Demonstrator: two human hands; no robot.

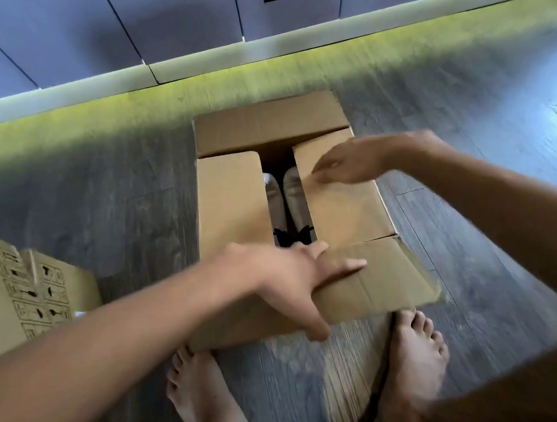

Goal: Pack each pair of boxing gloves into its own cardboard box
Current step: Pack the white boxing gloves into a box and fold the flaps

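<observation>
A brown cardboard box (231, 198) stands on the floor in front of me. Its two side flaps are folded nearly flat, with a narrow gap between them. Through the gap shows a pair of silver-grey boxing gloves (286, 203) lying side by side inside. My left hand (291, 278) grips the near flap (380, 275), thumb under its edge and fingers on top. My right hand (344, 164) hovers flat over the right side flap (346, 210), fingers spread, holding nothing. The far flap (268, 122) lies folded inward.
A second cardboard box (20, 289) with printed handling symbols sits at the left on the grey wood floor (130, 192). My bare feet (199, 391) stand just below the box. White cabinet fronts (181, 18) with a pale plinth run along the back.
</observation>
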